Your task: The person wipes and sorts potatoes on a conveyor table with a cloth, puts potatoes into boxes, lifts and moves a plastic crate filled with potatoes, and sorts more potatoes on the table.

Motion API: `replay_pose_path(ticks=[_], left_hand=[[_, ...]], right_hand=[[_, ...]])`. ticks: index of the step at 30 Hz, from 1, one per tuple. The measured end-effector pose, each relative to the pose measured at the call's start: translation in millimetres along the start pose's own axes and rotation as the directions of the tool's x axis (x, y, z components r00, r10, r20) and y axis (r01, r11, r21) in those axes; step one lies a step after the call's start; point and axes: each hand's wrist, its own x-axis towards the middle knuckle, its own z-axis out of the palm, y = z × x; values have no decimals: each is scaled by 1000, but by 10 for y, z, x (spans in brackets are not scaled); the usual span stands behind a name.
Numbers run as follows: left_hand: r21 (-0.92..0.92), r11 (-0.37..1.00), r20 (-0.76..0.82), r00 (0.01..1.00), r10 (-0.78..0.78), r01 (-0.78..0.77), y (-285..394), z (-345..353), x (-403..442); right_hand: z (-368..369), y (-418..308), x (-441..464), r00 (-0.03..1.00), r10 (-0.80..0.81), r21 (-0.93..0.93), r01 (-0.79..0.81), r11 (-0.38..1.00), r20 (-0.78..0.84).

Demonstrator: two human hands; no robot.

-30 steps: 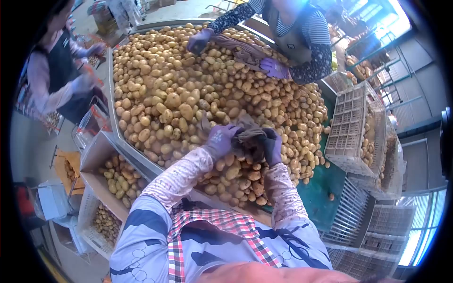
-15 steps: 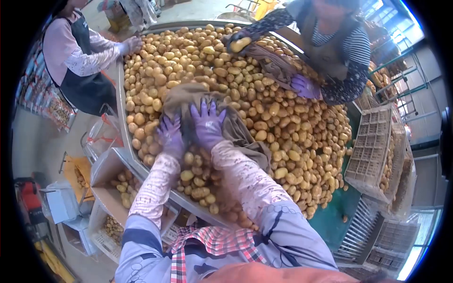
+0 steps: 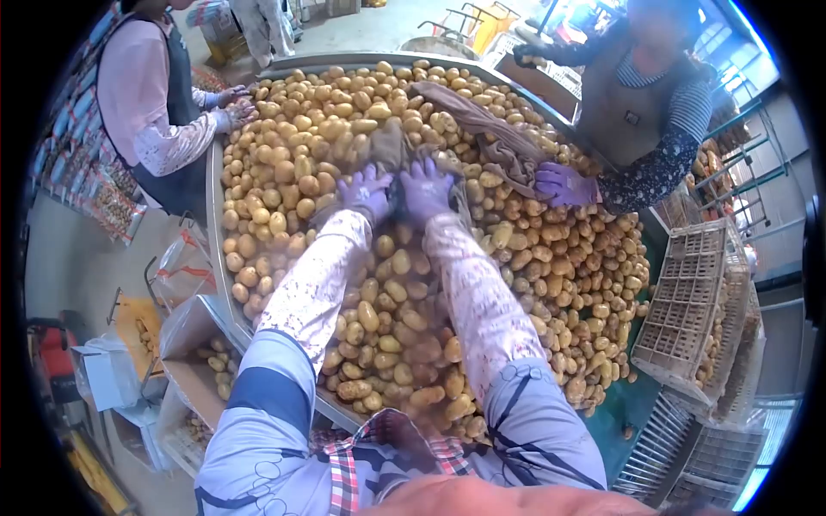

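My left hand (image 3: 366, 194), in a purple glove, lies on a brown cloth (image 3: 387, 148) with its fingers spread. Beside it my right hand (image 3: 426, 189), gloved alike, rests on the same cloth, fingers also apart. The cloth is bunched up between and ahead of my hands, and part of it is hidden under them. Underneath and all around are heaped potatoes (image 3: 391, 292), which also fill the space between my forearms.
A metal-edged sorting table (image 3: 217, 249) holds the heap. A co-worker at right has a gloved hand (image 3: 564, 183) on another brown cloth (image 3: 482, 125); another co-worker's hands (image 3: 237, 107) touch potatoes at left. Plastic crates (image 3: 684, 301) stand right, a cardboard box (image 3: 196, 365) lower left.
My hands have slid forward, pushing the cloth away from me and bunching it, uncovering potatoes nearer my body. The right co-worker's far hand has moved back off the heap.
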Motion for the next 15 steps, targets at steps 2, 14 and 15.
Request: replay_pose_path(ticks=[2,14,15], left_hand=[[-59,996,-42,997,70,-72,106,0,-383],[-468,524,-599,691,403,-712,1212,-518,-1910],[-431,494,-649,640,411,-755,1287,-498,-2074]], right_hand=[[35,67,-387,999,4,54,-1,999,-48],[-1285,598,-2558,911,171,631,117,767,-377],[-1297,697,-2749,879,111,473,140,870,-464]])
